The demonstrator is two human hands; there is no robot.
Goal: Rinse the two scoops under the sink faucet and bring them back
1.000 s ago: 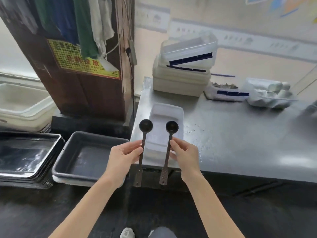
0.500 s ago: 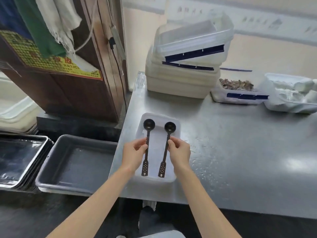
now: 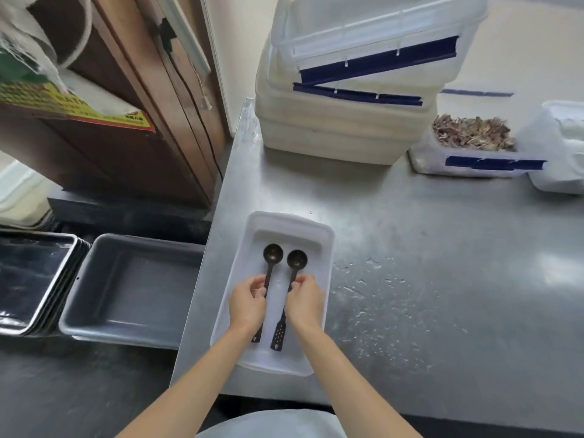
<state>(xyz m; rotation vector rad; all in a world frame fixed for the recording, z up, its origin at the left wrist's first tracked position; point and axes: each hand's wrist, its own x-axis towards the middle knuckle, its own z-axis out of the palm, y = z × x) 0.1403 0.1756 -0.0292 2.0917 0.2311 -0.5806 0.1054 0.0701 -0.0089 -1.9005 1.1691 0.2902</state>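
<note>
Two dark long-handled scoops lie side by side, bowls pointing away from me, inside a shallow white tray at the near left corner of the steel table. My left hand pinches the handle of the left scoop. The right scoop is pinched at mid-handle by my right hand. Both scoops look to be resting on or just above the tray floor; I cannot tell which. Perforated handle ends show below my hands.
Stacked white lidded tubs stand at the table's back. A tub of dried brown bits and another white container sit at the right. Left of the table lie a grey bin, dark trays and a wooden cabinet. Water drops dot the table.
Both hands have carried the scoops forward and down, from in front of the table's edge into the white tray. The view has closed in on the table.
</note>
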